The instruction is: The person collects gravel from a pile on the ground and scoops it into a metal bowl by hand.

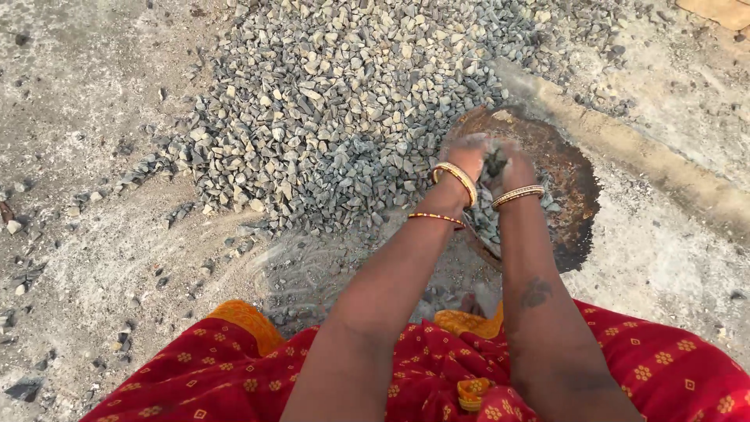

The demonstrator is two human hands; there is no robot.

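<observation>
Both hands are cupped side by side, edges touching, around a scoop of crushed grey stone chips — the left hand and the right hand press the load between them, dusty fingers curled forward over it. The scoop sits directly above a rusty round metal pan, which lies on the ground just right of the big gravel heap (its near rim is partly hidden by the forearms). More chips already lie in the pan, below and between the wrists. Gold and red bangles ring both wrists. The ground is pale, dusty concrete or packed earth — outdoors, sunlit — with loose chips strewn to the left. A red cloth with yellow diamond print covers the person's knees at the bottom edge.
</observation>
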